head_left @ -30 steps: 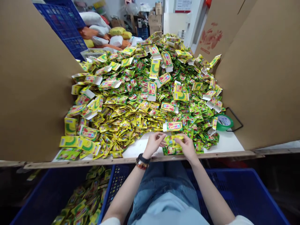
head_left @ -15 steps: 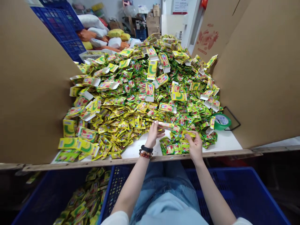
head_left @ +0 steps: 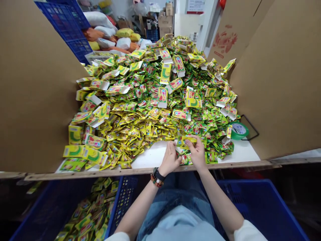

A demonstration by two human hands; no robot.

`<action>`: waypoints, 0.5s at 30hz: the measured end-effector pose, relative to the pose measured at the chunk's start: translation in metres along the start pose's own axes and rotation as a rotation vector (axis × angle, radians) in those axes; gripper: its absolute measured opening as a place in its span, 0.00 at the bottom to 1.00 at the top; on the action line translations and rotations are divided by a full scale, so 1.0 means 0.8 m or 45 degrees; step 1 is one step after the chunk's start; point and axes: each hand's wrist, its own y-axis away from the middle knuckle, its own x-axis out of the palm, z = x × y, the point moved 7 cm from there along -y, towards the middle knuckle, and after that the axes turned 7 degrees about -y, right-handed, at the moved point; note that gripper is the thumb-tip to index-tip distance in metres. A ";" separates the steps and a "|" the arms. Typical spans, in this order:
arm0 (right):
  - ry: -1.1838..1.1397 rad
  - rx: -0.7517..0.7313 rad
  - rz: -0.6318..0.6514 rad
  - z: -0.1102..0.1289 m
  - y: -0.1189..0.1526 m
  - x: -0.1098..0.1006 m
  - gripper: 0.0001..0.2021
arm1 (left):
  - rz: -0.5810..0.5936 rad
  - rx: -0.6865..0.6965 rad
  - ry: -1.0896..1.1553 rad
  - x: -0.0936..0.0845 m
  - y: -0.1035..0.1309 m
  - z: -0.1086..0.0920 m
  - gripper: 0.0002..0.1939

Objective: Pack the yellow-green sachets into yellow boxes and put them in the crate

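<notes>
My left hand (head_left: 171, 159), with a dark band and beads at its wrist, is closed at the front edge of the white tabletop. A white edge of the small candy box shows at its fingertips; the rest is hidden by the fingers. Close beside it, my right hand (head_left: 197, 154) pinches a yellow packet (head_left: 186, 140) between thumb and fingers, near the left fingertips. Whether the packet touches the box I cannot tell. Below the hands lie green sachets (head_left: 212, 157). Beyond them rises a large heap of yellow and green sachets (head_left: 140, 117) mixed with small boxes (head_left: 165, 73).
Cardboard walls (head_left: 281, 83) flank the heap. A roll of green tape (head_left: 238, 130) lies at right beside a black wire frame (head_left: 253, 129). Below the wooden table edge (head_left: 100, 174) stand a blue crate (head_left: 112, 207) by filled packs and another blue crate (head_left: 265, 207) at right.
My hands have come together: the right moved left with the yellow packet, and the left moved slightly right and nearer me. The box, clearly visible before, is now mostly covered.
</notes>
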 end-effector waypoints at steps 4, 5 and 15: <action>0.282 -0.170 0.296 0.005 -0.003 0.021 0.06 | -0.019 -0.057 0.136 -0.006 0.014 0.011 0.37; 0.352 -0.215 0.394 0.009 -0.003 0.027 0.06 | -0.028 -0.113 0.146 -0.007 0.017 0.015 0.40; 0.954 -0.349 0.721 0.036 0.016 0.057 0.10 | -0.192 -0.222 0.145 -0.009 0.036 0.000 0.31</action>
